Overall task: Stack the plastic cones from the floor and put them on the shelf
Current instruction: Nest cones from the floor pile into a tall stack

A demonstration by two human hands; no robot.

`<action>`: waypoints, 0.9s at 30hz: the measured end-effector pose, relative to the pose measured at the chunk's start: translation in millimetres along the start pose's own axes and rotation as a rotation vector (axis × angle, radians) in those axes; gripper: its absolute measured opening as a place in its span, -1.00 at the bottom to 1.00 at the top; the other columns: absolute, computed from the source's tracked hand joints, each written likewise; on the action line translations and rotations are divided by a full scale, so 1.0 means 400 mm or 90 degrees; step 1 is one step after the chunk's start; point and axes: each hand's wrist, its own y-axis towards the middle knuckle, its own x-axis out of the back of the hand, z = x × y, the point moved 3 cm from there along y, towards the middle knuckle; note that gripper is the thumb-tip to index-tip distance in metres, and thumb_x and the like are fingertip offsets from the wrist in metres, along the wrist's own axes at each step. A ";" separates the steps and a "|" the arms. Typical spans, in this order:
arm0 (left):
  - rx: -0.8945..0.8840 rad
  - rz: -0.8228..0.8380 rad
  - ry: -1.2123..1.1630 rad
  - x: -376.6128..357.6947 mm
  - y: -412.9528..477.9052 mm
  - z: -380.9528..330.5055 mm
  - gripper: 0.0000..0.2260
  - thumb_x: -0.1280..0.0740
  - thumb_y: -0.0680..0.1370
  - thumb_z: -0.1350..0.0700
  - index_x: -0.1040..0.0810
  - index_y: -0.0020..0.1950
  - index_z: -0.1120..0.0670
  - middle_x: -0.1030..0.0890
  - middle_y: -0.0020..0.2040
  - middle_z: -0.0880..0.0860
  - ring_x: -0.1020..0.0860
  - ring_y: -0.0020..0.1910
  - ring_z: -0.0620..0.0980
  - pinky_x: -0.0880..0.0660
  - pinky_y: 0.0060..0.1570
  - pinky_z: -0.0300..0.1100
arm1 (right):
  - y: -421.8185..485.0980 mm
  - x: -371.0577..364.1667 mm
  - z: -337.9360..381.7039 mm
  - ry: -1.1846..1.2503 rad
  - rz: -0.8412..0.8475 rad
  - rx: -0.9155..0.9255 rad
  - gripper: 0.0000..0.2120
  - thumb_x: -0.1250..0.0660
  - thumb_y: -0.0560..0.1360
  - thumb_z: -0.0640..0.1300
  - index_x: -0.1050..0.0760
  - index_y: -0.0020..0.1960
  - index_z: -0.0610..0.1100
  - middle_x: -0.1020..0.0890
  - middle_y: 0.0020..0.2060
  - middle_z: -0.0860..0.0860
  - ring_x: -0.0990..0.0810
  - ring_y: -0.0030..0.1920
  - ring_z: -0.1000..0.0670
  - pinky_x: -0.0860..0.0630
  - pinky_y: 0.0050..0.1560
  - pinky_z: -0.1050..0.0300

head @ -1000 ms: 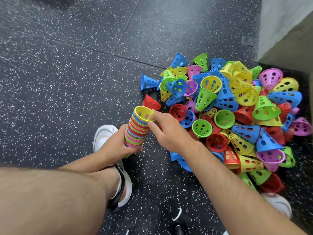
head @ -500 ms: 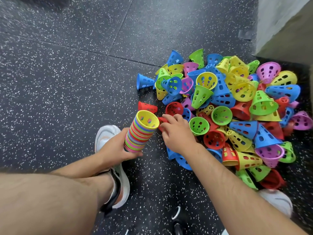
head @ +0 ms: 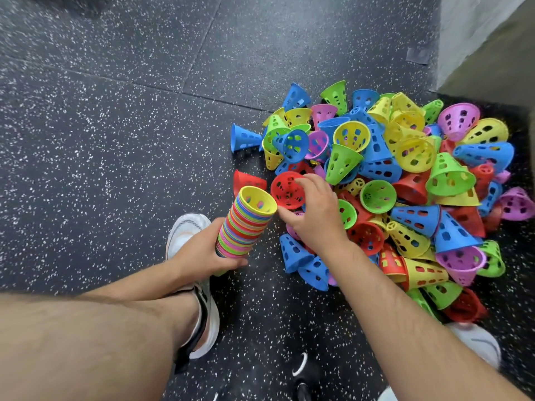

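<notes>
A stack of nested plastic cones (head: 244,225) in many colours, a yellow one on top with its mouth up, is gripped near its bottom by my left hand (head: 202,251). My right hand (head: 314,212) pinches the rim of a red cone (head: 286,190) between thumb and fingers, right beside the stack's top. The red cone's open mouth faces me. A big pile of loose perforated cones (head: 405,183) in blue, yellow, green, red and purple lies on the floor to the right.
Dark speckled rubber floor (head: 115,140) stretches to the left and far side. A grey wall corner (head: 477,39) rises at the upper right. My left shoe (head: 185,235) sits behind the stack; my right shoe (head: 474,342) is at the lower right.
My right hand left the stack's top, reached into the pile and took hold of the red cone, lifting it beside the stack. The stack tilted slightly in my left hand.
</notes>
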 end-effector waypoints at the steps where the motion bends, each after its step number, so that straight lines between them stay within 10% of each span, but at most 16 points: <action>1: 0.003 -0.006 0.000 -0.001 0.002 -0.001 -0.30 -0.62 0.24 -0.25 -0.43 0.28 -0.15 -0.67 0.08 -0.17 -0.65 0.07 -0.18 -0.58 0.17 -0.05 | 0.006 0.019 0.000 0.031 -0.037 -0.009 -0.43 -0.53 0.37 0.10 -0.51 0.23 -0.21 -0.55 0.15 -0.06 -0.51 0.19 -0.11 -0.46 0.23 -0.13; 6: 0.010 -0.014 0.018 -0.004 0.004 0.000 -0.32 -0.60 0.22 -0.30 -0.41 0.24 -0.24 -0.66 0.06 -0.20 -0.64 0.05 -0.23 -0.59 0.16 -0.03 | 0.027 0.096 0.016 0.249 -0.123 -0.141 -0.36 -0.40 0.38 0.24 -0.39 0.34 -0.07 -0.55 0.10 0.06 -0.55 0.09 0.03 -0.48 0.16 0.11; 13: 0.011 -0.018 -0.004 -0.001 0.004 0.000 -0.31 -0.62 0.23 -0.28 -0.42 0.26 -0.20 -0.65 0.08 -0.18 -0.64 0.07 -0.21 -0.59 0.17 0.01 | 0.060 0.046 0.101 0.177 0.147 -0.041 -0.39 -0.27 0.40 0.36 -0.49 0.37 0.11 -0.59 0.14 0.12 -0.50 0.20 0.05 -0.43 0.30 -0.12; 21: 0.025 -0.079 -0.056 0.010 -0.013 0.007 -0.38 -0.65 0.27 -0.21 -0.45 0.21 -0.15 -0.68 0.04 -0.20 -0.66 0.04 -0.18 -0.60 0.12 0.03 | 0.079 -0.028 0.140 0.355 0.352 -0.123 -0.39 -0.38 0.43 0.35 -0.46 0.42 0.16 -0.56 0.26 0.24 -0.51 0.23 0.30 -0.45 0.26 0.23; 27: 0.038 -0.098 -0.058 0.018 -0.019 0.020 -0.37 -0.64 0.26 -0.26 -0.45 0.20 -0.15 -0.66 0.03 -0.19 -0.65 0.04 -0.18 -0.59 0.12 0.04 | 0.165 -0.086 0.121 0.138 0.236 -0.028 -0.59 -0.14 0.68 -0.18 -0.33 0.53 -0.11 -0.39 0.49 -0.01 -0.33 0.47 0.04 -0.16 0.42 0.30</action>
